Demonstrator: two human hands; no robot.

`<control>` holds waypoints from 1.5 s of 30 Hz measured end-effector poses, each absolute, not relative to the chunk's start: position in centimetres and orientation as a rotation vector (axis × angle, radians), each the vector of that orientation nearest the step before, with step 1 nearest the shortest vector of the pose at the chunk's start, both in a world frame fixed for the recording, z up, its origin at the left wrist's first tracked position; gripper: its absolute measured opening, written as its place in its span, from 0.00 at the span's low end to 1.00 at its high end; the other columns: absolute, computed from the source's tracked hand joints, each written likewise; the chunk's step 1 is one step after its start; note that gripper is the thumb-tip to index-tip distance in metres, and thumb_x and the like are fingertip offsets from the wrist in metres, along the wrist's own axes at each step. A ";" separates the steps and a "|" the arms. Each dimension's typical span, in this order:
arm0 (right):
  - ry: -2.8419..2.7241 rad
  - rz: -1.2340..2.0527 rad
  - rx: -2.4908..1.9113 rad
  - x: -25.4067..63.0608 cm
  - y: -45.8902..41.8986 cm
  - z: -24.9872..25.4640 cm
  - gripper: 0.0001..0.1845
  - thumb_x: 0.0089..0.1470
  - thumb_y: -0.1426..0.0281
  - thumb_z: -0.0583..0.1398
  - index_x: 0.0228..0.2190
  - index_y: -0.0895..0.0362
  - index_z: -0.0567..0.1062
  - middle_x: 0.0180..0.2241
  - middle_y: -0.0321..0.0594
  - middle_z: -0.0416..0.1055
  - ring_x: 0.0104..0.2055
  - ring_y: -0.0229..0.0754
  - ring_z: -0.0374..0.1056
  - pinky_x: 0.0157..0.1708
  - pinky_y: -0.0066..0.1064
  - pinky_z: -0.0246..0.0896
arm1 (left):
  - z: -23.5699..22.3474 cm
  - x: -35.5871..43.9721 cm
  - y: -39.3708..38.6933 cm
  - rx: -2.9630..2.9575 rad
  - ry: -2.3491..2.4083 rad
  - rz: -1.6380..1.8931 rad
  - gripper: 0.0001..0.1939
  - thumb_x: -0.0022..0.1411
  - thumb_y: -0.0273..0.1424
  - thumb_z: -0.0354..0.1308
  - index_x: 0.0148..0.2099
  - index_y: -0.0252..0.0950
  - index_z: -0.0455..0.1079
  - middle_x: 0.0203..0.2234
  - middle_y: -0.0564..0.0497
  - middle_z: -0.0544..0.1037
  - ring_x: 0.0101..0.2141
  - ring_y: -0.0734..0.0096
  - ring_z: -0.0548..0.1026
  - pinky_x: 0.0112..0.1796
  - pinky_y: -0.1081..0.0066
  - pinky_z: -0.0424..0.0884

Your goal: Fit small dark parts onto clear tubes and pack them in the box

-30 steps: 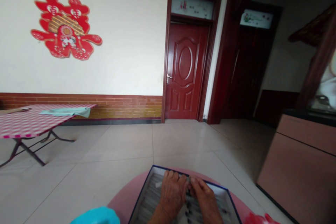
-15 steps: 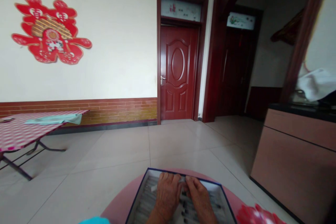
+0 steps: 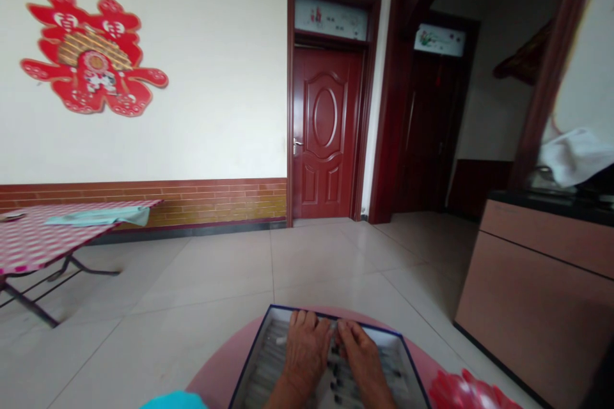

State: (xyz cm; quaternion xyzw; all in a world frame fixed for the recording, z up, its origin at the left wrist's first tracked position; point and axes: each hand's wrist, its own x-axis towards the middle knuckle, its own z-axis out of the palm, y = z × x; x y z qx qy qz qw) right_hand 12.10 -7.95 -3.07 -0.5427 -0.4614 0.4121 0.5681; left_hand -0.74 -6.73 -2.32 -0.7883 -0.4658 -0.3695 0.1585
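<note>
A shallow white box with a dark blue rim [image 3: 256, 340] lies before me. Slim clear sticks with dark ends, perhaps pens [image 3: 338, 383], lie in rows inside it. Over the box's far side, my left hand [image 3: 306, 346] is closed, its fingers bent down and their tips hidden. Close beside it my right hand [image 3: 361, 353] pinches with thumb and forefinger. A small pale piece seems to sit between the two hands, too small and blurred to name.
The box rests on a round pink surface [image 3: 215, 364]. Red shiny plastic [image 3: 467, 391] is at its right, something turquoise [image 3: 173, 400] at lower left. A checked folding table [image 3: 43, 239] with a light green cloth [image 3: 100, 216] stands left; a brown cabinet [image 3: 537, 281] stands right.
Both hands stay at the far side of the box with only slight finger movement. The pale piece between them shows less now.
</note>
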 end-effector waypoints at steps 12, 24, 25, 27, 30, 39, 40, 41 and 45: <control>-1.066 0.989 -1.266 12.1 -8.4 -2.4 0.19 0.43 0.52 0.57 0.24 0.55 0.74 0.22 0.34 0.71 0.26 0.39 0.66 0.26 0.28 0.59 | -2.6 -0.6 -7.1 -2.305 -1.370 -1.033 0.09 0.60 0.29 0.47 0.33 0.41 0.67 0.27 0.50 0.67 0.31 0.65 0.64 0.36 0.63 0.57; -0.856 1.300 -1.083 11.3 -8.4 -3.4 0.17 0.43 0.54 0.59 0.25 0.56 0.72 0.21 0.31 0.66 0.21 0.31 0.59 0.19 0.22 0.47 | -3.1 -0.8 -6.9 -2.350 -1.372 -1.043 0.08 0.59 0.28 0.47 0.33 0.40 0.68 0.27 0.49 0.68 0.32 0.64 0.64 0.37 0.62 0.58; -0.819 1.325 -1.073 11.3 -8.3 -3.5 0.17 0.43 0.54 0.58 0.25 0.56 0.72 0.22 0.32 0.68 0.21 0.31 0.60 0.19 0.22 0.48 | -3.0 -0.8 -7.0 -2.358 -1.375 -1.044 0.09 0.59 0.28 0.47 0.33 0.40 0.68 0.28 0.49 0.68 0.32 0.64 0.64 0.37 0.62 0.58; -0.775 1.353 -1.046 11.3 -8.2 -3.6 0.18 0.44 0.54 0.58 0.25 0.56 0.72 0.24 0.33 0.69 0.23 0.32 0.62 0.20 0.22 0.51 | -2.9 -0.8 -7.0 -2.372 -1.376 -1.044 0.09 0.59 0.27 0.47 0.33 0.40 0.68 0.28 0.49 0.68 0.32 0.64 0.65 0.37 0.62 0.58; -0.743 1.377 -1.010 11.5 -8.1 -3.8 0.16 0.42 0.56 0.59 0.28 0.55 0.72 0.26 0.35 0.71 0.25 0.34 0.65 0.22 0.23 0.54 | -2.9 -0.9 -7.1 -2.373 -1.374 -1.045 0.08 0.59 0.27 0.47 0.33 0.40 0.68 0.28 0.49 0.68 0.33 0.64 0.65 0.38 0.62 0.58; -0.989 1.228 -1.132 11.4 -7.6 -3.8 0.14 0.38 0.65 0.57 0.31 0.55 0.73 0.29 0.37 0.74 0.29 0.39 0.70 0.30 0.29 0.64 | -2.6 -0.6 -7.1 -2.319 -1.352 -1.093 0.08 0.59 0.32 0.50 0.30 0.40 0.68 0.26 0.50 0.68 0.32 0.65 0.65 0.38 0.62 0.59; -1.078 1.134 -1.219 11.5 -7.4 -3.6 0.14 0.38 0.65 0.56 0.31 0.55 0.73 0.29 0.38 0.75 0.30 0.40 0.70 0.30 0.31 0.64 | -2.6 -0.6 -7.0 -2.317 -1.341 -1.105 0.07 0.59 0.33 0.51 0.30 0.40 0.68 0.26 0.50 0.68 0.32 0.64 0.65 0.38 0.62 0.59; -1.170 1.025 -1.301 11.8 -7.2 -3.2 0.14 0.37 0.66 0.56 0.30 0.55 0.74 0.29 0.39 0.75 0.30 0.42 0.70 0.30 0.32 0.64 | -2.6 -0.6 -7.0 -2.314 -1.329 -1.120 0.07 0.58 0.34 0.52 0.29 0.40 0.68 0.25 0.50 0.68 0.32 0.64 0.65 0.39 0.61 0.59; -1.390 0.719 -1.426 13.9 -7.2 -0.6 0.08 0.33 0.69 0.58 0.22 0.53 0.74 0.25 0.38 0.75 0.29 0.45 0.69 0.33 0.34 0.60 | -2.4 -0.8 -7.0 -2.289 -1.317 -1.181 0.10 0.57 0.36 0.53 0.27 0.39 0.67 0.24 0.50 0.68 0.32 0.64 0.65 0.41 0.60 0.59</control>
